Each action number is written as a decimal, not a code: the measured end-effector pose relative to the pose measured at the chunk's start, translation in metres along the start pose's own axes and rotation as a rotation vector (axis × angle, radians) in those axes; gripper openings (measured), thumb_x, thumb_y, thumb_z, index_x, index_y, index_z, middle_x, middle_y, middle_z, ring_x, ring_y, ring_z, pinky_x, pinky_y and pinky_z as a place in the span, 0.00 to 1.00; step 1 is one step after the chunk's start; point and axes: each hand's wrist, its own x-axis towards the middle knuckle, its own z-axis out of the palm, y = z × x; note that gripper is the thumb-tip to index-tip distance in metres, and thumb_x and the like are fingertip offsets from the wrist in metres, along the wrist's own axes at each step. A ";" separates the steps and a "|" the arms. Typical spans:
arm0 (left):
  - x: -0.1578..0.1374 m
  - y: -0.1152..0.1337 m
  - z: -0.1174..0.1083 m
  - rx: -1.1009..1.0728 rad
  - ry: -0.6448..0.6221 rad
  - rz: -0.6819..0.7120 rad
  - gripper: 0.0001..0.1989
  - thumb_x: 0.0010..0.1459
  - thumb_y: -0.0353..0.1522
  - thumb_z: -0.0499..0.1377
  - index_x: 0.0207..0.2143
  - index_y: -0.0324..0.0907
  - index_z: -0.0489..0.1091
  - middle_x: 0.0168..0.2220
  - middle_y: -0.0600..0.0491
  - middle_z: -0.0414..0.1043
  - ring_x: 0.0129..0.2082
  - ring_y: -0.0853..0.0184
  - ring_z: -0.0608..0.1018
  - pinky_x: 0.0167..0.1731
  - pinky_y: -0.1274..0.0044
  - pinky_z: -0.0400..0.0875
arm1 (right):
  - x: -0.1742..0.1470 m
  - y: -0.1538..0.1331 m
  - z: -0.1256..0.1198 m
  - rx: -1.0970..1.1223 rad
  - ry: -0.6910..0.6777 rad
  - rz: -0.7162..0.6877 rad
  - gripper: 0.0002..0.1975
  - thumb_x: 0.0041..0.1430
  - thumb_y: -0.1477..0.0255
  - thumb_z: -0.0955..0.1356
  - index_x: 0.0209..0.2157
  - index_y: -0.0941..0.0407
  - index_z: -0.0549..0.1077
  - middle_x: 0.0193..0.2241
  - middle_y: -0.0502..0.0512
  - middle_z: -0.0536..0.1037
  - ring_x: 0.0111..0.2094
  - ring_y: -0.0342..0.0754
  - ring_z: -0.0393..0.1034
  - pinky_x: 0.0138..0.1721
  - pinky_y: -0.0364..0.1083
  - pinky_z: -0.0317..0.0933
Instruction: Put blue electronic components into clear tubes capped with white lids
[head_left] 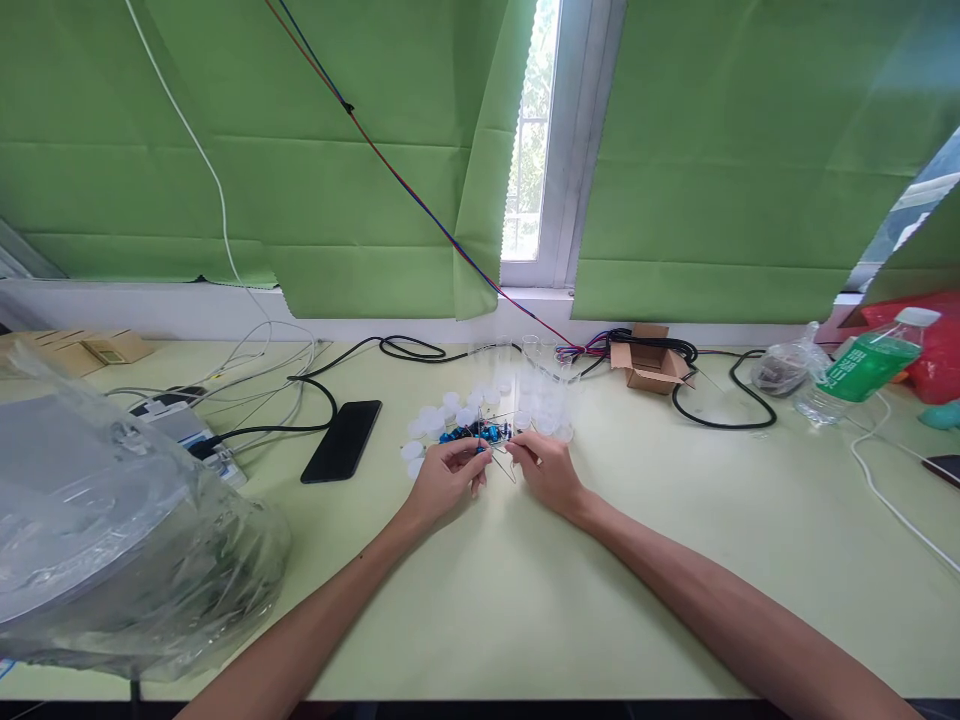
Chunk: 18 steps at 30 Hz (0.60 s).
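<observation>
My left hand (pixel 448 475) pinches a small blue electronic component (pixel 481 450) with long thin wire leads between thumb and forefinger. Just to its right, my right hand (pixel 550 468) has thumb and forefinger closed on what looks like a thin wire lead; the fingertips partly hide it. Right behind both hands lies a pile of loose components (pixel 469 432), blue and dark, with leads sticking out. White round caps (pixel 429 418) are scattered left of and behind the pile. Several clear plastic tubes (pixel 529 385) stand behind my right hand.
A black phone (pixel 341 441) lies left of my hands. A large plastic-wrapped object (pixel 135 540) fills the near left. Cables (pixel 412 348) run along the back past an open cardboard box (pixel 651 365). A green-labelled bottle (pixel 866 365) leans at the right.
</observation>
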 end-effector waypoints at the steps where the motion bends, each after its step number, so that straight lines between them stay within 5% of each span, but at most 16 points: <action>1: 0.000 0.000 0.001 0.003 0.002 0.000 0.14 0.57 0.42 0.60 0.33 0.39 0.73 0.19 0.56 0.68 0.18 0.72 0.67 0.22 0.78 0.65 | 0.000 0.000 0.000 0.000 0.000 0.003 0.16 0.67 0.66 0.62 0.27 0.55 0.72 0.21 0.49 0.72 0.23 0.43 0.65 0.28 0.42 0.60; 12: -0.001 -0.003 0.002 0.002 0.021 -0.008 0.13 0.57 0.41 0.60 0.34 0.40 0.74 0.20 0.56 0.69 0.19 0.70 0.68 0.22 0.78 0.66 | 0.000 -0.003 0.000 -0.010 0.007 0.002 0.16 0.67 0.66 0.62 0.27 0.56 0.73 0.21 0.49 0.72 0.23 0.43 0.64 0.28 0.42 0.60; 18: -0.001 0.001 0.002 -0.010 0.026 -0.015 0.12 0.58 0.41 0.60 0.32 0.40 0.74 0.19 0.57 0.68 0.18 0.71 0.67 0.22 0.78 0.65 | -0.002 -0.004 0.001 0.048 0.011 0.029 0.09 0.67 0.68 0.63 0.40 0.55 0.74 0.26 0.51 0.76 0.24 0.43 0.67 0.27 0.42 0.62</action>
